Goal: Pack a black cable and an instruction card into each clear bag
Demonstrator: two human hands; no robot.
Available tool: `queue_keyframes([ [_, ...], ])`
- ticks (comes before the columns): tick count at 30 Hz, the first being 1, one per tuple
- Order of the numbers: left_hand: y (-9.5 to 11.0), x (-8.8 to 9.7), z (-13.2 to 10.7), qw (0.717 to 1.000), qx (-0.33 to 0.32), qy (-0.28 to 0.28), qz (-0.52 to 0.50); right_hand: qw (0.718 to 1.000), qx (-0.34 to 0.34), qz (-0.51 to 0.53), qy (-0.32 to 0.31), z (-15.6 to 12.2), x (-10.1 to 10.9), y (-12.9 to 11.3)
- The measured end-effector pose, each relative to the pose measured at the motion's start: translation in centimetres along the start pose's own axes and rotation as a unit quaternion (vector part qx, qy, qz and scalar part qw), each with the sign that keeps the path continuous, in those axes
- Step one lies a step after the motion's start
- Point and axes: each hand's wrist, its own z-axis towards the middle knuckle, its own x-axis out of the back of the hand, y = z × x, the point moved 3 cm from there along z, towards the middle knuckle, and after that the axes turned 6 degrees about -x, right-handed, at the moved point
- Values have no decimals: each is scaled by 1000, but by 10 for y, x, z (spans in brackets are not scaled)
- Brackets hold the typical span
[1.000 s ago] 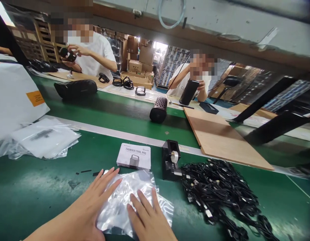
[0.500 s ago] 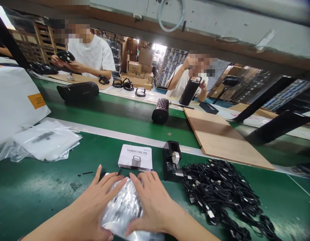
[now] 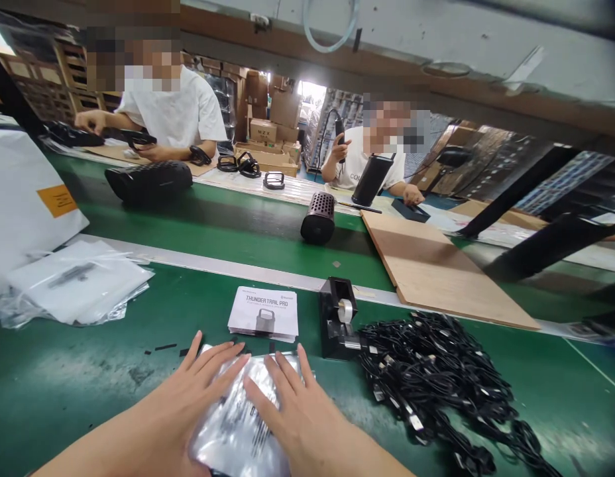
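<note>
Covering part of plastic bag (image 3: 232,427), left hand (image 3: 188,391), right hand (image 3: 307,407), blurred print (image 3: 260,434)

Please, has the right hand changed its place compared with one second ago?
Yes. Judged against the THUNDER TRAIL PRO stack, the right hand has moved forward: it now reaches closer to the stack's near edge.

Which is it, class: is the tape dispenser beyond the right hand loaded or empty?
Loaded: a whitish roll shows inside the black tape dispenser.
</note>
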Motion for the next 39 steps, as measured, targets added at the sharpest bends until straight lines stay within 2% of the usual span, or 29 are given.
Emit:
queue_keyframes([
  [6, -4, -12, -11, 1000, -11, 26, 6, 999, 34, 28, 14, -1, 12, -2],
  [10, -4, -20, -15, 998, 17, 59, 1, 999, 31, 29, -3, 0, 17, 2],
  [12, -4, -18, -11, 997, 17, 71, -9, 999, 20, 25, -5, 1, 16, 5],
  [18, -8, 0, 10, 998, -26, 41, -40, 1000, -20, 14, 20, 3, 18, 7],
  [23, -5, -2, 6, 999, -26, 13, -21, 999, -20, 29, 25, -2, 20, 3],
  [28, -3, -6, 4, 998, -12, 64, -5, 999, -31, 29, 13, -1, 22, 3],
  [34, -13, -1, 11, 994, -3, 111, 7, 997, -36, 14, 62, 6, 23, 8],
  [39, -13, 5, 5, 994, -16, 105, 8, 990, -56, 11, 132, 1, 29, 4],
])
